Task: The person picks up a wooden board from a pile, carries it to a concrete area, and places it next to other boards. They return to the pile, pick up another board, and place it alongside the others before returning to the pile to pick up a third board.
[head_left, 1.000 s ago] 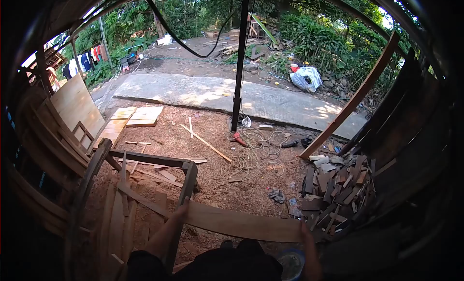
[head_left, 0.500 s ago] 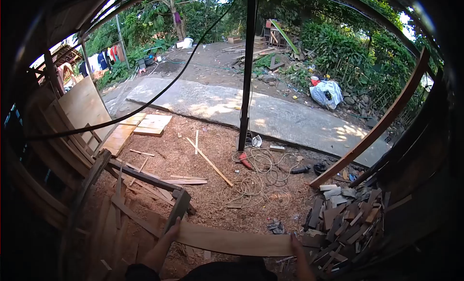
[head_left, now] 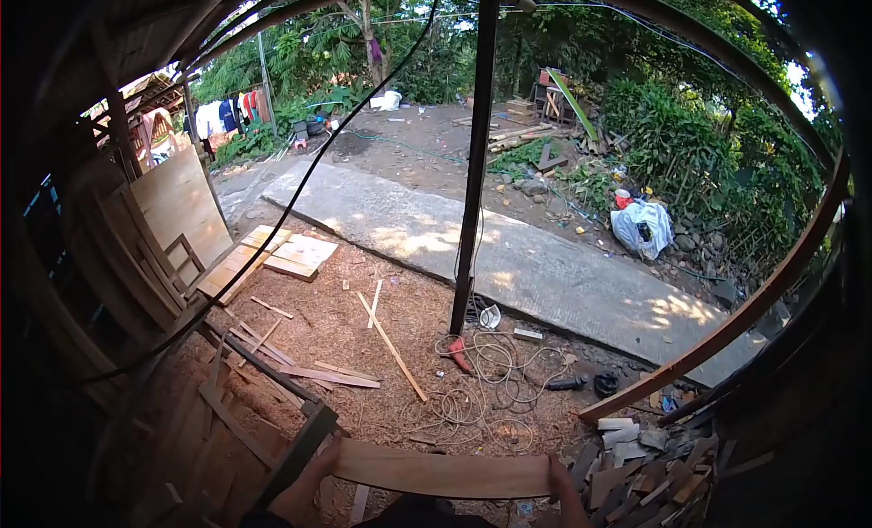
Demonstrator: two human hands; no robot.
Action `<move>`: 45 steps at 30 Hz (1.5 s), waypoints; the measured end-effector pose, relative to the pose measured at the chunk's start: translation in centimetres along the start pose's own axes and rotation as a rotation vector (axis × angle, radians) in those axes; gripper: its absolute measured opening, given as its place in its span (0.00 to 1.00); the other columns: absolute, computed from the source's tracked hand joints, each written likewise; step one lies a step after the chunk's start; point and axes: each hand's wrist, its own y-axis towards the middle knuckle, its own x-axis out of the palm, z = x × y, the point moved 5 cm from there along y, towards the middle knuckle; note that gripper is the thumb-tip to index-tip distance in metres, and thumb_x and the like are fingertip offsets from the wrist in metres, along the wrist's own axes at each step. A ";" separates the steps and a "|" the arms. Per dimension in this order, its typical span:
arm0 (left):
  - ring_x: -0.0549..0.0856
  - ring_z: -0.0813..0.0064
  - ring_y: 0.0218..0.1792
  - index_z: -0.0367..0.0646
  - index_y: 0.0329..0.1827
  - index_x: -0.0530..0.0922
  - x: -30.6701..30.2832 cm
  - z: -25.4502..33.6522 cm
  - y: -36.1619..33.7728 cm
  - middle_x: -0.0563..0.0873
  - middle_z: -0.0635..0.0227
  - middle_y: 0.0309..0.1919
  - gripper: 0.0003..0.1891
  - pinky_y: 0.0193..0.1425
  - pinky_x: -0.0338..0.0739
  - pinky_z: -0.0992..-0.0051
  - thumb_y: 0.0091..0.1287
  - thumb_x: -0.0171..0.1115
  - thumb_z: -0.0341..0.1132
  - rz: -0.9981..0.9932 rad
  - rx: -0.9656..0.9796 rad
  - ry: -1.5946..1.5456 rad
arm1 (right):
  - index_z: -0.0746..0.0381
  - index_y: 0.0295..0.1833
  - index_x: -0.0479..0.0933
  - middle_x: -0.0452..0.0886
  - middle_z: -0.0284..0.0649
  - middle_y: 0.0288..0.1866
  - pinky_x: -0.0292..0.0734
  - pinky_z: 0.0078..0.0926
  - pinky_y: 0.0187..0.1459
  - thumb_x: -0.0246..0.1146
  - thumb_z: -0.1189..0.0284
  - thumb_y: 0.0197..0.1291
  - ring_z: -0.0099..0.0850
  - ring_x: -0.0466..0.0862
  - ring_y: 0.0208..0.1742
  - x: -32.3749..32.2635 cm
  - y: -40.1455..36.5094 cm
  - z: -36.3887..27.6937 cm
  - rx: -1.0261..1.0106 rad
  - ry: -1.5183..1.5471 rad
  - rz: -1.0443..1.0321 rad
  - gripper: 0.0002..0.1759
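A pale wooden board (head_left: 442, 474) lies crosswise low in the view, held at both ends. My left hand (head_left: 325, 457) grips its left end, close beside a dark wooden beam (head_left: 307, 437). Around the right end my right hand (head_left: 558, 478) is closed. Part of the fingers of each hand is hidden by the board or lost in shade. Below the board is the dark shape of my own clothing.
Scrap wood (head_left: 645, 473) is piled at the right. A red power tool (head_left: 458, 353) and a coiled cord (head_left: 495, 373) lie on shavings by a dark post (head_left: 474, 164). Loose strips (head_left: 392, 346) and planks (head_left: 300, 254) lie ahead, before a concrete path (head_left: 518, 255).
The scene sits lower and slightly right in view, as the head has tilted up. Both hands keep hold of the board, which appears a little lower in the picture.
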 end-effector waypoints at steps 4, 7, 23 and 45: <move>0.65 0.61 0.59 0.30 0.60 0.61 1.0 3.3 3.1 0.65 0.47 0.58 0.48 0.62 0.55 0.69 0.55 0.32 0.71 0.022 -0.084 -0.055 | 0.75 0.54 0.65 0.67 0.60 0.56 0.61 0.32 0.56 0.44 0.33 0.47 0.47 0.68 0.58 0.4 10.9 0.6 -0.040 -0.025 -0.012 0.52; 0.68 0.61 0.56 0.32 0.60 0.62 2.0 7.6 4.8 0.67 0.48 0.57 0.48 0.61 0.58 0.69 0.55 0.34 0.72 0.036 -0.132 -0.097 | 0.74 0.54 0.66 0.67 0.60 0.55 0.61 0.33 0.56 0.43 0.34 0.49 0.48 0.68 0.57 0.7 12.5 -3.7 -0.039 0.029 -0.068 0.50; 0.75 0.67 0.45 0.32 0.53 0.67 5.1 21.4 18.0 0.75 0.54 0.44 0.48 0.50 0.69 0.68 0.52 0.36 0.73 0.094 -0.180 -0.218 | 0.71 0.49 0.71 0.74 0.48 0.47 0.61 0.26 0.54 0.40 0.42 0.58 0.33 0.72 0.48 1.8 27.1 -25.1 -0.121 0.032 -0.244 0.39; 0.55 0.67 0.66 0.40 0.66 0.54 4.3 13.1 15.3 0.57 0.58 0.65 0.43 0.67 0.47 0.71 0.59 0.32 0.68 0.589 -0.436 -0.463 | 0.71 0.47 0.71 0.76 0.43 0.42 0.63 0.24 0.52 0.40 0.43 0.60 0.30 0.74 0.42 22.0 36.6 -46.6 -0.204 -0.443 -0.699 0.38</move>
